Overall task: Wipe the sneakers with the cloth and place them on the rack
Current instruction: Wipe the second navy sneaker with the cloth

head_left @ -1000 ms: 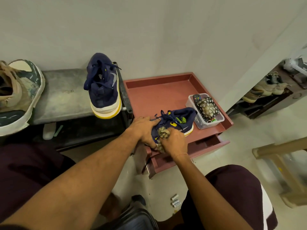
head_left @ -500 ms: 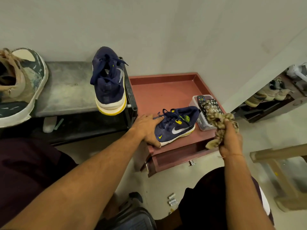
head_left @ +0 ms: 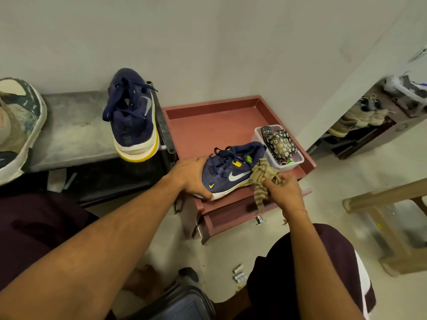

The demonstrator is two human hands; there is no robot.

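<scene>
A navy sneaker (head_left: pixel 233 168) with a white swoosh and yellow marks lies on the red-brown cabinet top (head_left: pixel 215 125), its toe toward me. My left hand (head_left: pixel 191 179) grips its toe end. My right hand (head_left: pixel 283 191) holds a crumpled striped tan cloth (head_left: pixel 263 179) against the shoe's side near the heel. The matching navy sneaker (head_left: pixel 132 116) with a white and yellow sole stands on the grey rack shelf (head_left: pixel 74 132) to the left, its heel toward me.
A large camouflage sneaker (head_left: pixel 18 125) sits at the rack's left end. A clear box (head_left: pixel 297 159) with a remote and a floral pouch stands beside the held shoe. More shoes fill a low shelf (head_left: pixel 355 125) at right; a wooden frame (head_left: pixel 392 218) stands nearby.
My right hand, which had lifted the cloth away to the right, has come back down to the shoe's side. My left hand has stayed on the toe.
</scene>
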